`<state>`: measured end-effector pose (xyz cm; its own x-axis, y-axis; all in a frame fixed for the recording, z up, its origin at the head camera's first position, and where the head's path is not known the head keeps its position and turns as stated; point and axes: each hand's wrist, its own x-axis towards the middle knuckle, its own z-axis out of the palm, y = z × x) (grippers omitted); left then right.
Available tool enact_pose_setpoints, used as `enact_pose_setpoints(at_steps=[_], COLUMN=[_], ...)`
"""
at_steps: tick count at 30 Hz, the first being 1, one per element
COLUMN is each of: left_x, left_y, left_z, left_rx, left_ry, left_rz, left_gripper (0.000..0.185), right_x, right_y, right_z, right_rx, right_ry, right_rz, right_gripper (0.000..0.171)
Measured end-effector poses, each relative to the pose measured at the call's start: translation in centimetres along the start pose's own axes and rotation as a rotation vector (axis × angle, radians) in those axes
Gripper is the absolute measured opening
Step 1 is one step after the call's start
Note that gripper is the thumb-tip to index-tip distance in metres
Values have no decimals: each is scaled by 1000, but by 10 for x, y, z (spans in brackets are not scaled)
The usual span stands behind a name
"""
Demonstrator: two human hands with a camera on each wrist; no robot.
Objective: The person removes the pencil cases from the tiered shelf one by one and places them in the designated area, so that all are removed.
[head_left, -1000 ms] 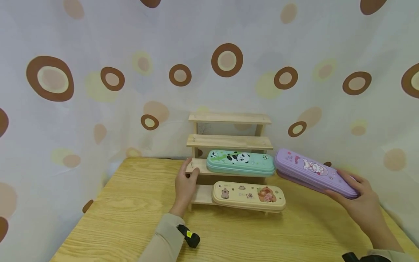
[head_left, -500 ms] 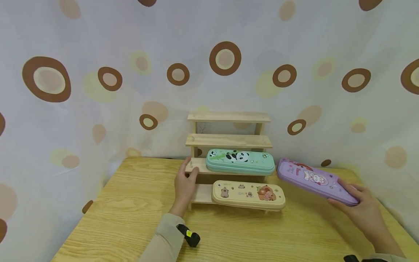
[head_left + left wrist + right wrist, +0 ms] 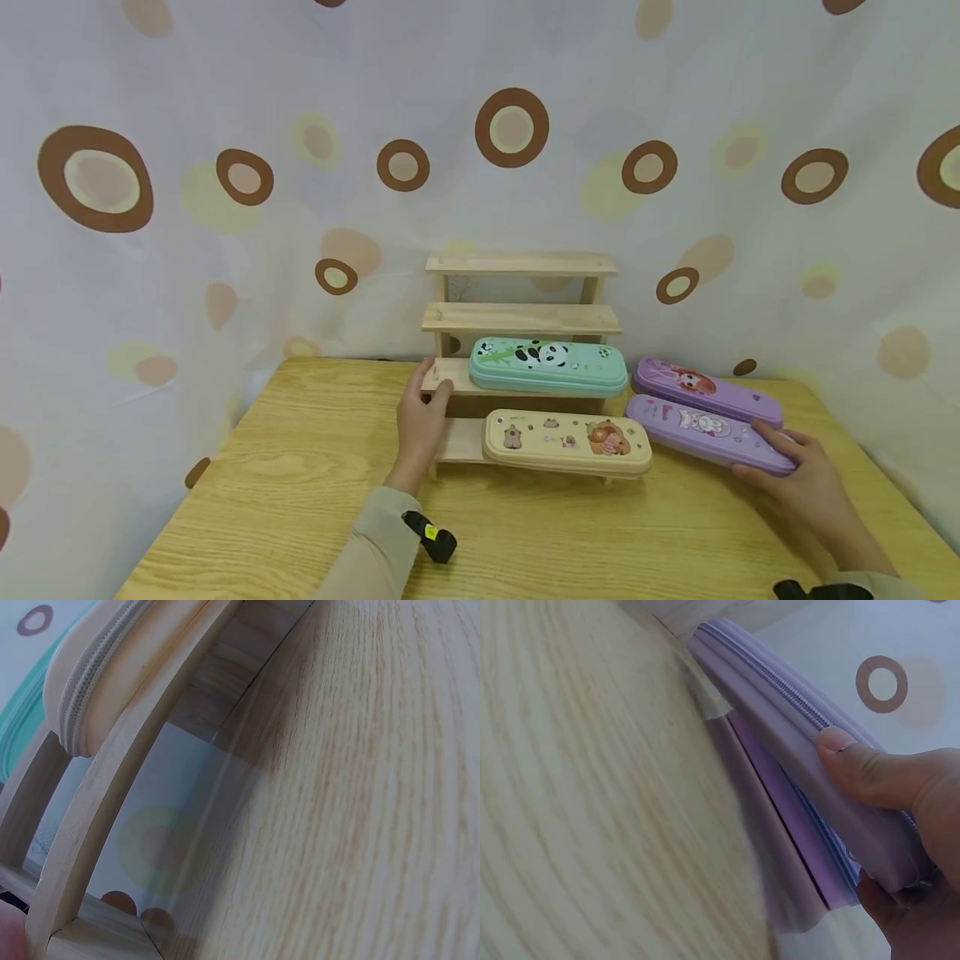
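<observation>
A stepped wooden rack stands at the back of the table. A teal panda pencil case lies on its second-lowest step and a beige case on the lowest. My left hand clasps the rack's left end, thumb in front and fingers behind. My right hand grips the right end of a purple pencil case lying low on the table right of the rack. In the right wrist view my thumb presses on that purple case beside its zip. The left wrist view shows the beige case above the lowest step.
A second purple case lies just behind the held one, near the curtain. The wooden table has bare surface left of and in front of the rack. A spotted curtain closes off the back and sides.
My right hand has lowered the purple case from the air down to the table, in front of a second purple case that now shows. My left hand has stayed on the rack.
</observation>
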<state>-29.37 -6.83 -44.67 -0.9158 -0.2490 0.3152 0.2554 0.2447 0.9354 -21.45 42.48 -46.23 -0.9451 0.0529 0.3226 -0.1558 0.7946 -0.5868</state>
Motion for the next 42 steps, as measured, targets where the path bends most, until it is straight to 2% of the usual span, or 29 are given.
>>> enact_pose_setpoints(at_steps=[4,11,19,23,28,33,42], left_x=[1,1,-4,0,3,5,1], left_y=[1,1,-2,-4,-3,2,1], left_z=[-1,-1,1,2,1,0,0], left_rx=[3,-3,-5,2,5,6,0], left_ry=[-9,-11,-18,-15,-1,-15,-18], left_rz=[2,3,-8,-8,-6,0,-13], left_gripper=[46,48,48,48,49,48,48], right_x=[0,-2,-7,-5,-2,0,-1], right_y=[3,2,13,18,18,19,23], right_z=[3,1,4,7,4,-2,-7], right_rx=[-17,-14,78,169,183,210,269], right_ry=[-18,-86,-96,-140,-203,-267,-234], right_rz=[-14,43,-22,18,45,92,96], right_gripper=[81,81,75,75,79,82,76])
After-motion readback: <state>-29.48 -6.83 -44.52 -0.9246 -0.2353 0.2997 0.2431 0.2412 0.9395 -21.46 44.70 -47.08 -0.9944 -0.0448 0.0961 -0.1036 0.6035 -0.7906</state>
